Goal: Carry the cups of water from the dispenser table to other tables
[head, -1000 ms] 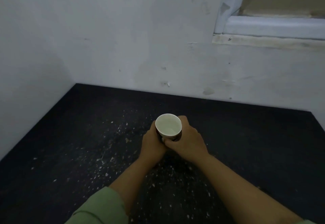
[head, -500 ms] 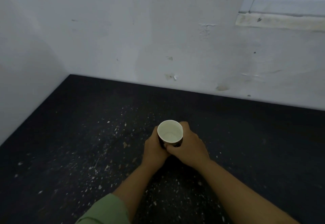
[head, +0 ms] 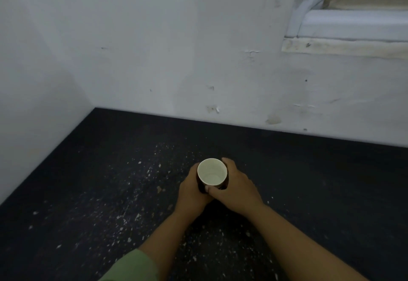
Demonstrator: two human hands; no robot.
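A dark, matt tabletop flecked with pale specks [head: 92,192] sits in a corner of white, scuffed plaster wall [head: 176,48], with a window sill [head: 344,46] at the upper right. Near the middle of the surface stands a small dark-sided paper cup with a white rim and pale interior [head: 212,175], upright, its contents hard to make out. The left hand [head: 191,194] and right hand [head: 237,189] wrap it from either side, fingers closed around the wall, right thumb across the near face. Whether the base rests on the tabletop cannot be told. Judged step: setting down at a destination table. Next move calls for confirming the base is seated flat, then easing both grips off sideways without nudging the rim or tipping the cup.
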